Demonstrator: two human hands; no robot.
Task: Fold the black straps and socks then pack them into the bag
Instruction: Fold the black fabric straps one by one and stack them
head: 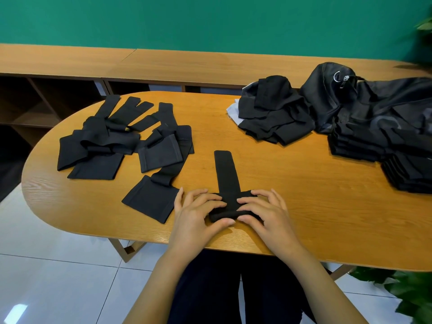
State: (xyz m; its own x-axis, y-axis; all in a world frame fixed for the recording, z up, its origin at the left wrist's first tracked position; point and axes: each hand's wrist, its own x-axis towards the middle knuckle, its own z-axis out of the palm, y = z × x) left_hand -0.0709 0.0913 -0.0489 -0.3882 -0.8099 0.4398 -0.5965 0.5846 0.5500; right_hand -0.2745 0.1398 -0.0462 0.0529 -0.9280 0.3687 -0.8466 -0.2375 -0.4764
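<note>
A black strap (226, 174) lies lengthwise on the wooden table (304, 202), its near end rolled into a thick fold. My left hand (196, 213) and my right hand (264, 211) both press and grip that rolled end from either side, fingers curled over it. Several unfolded black straps and socks (121, 141) are spread at the left of the table. A stack of folded black pieces (273, 113) sits at the back right. The black bag (364, 99) lies at the far right with more folded black pieces (402, 164) piled in front of it.
A low wooden shelf unit (70, 66) runs along the green wall behind the table. Green plant leaves (406, 291) show at the lower right and the top right corner. White floor tiles lie below the table's near edge.
</note>
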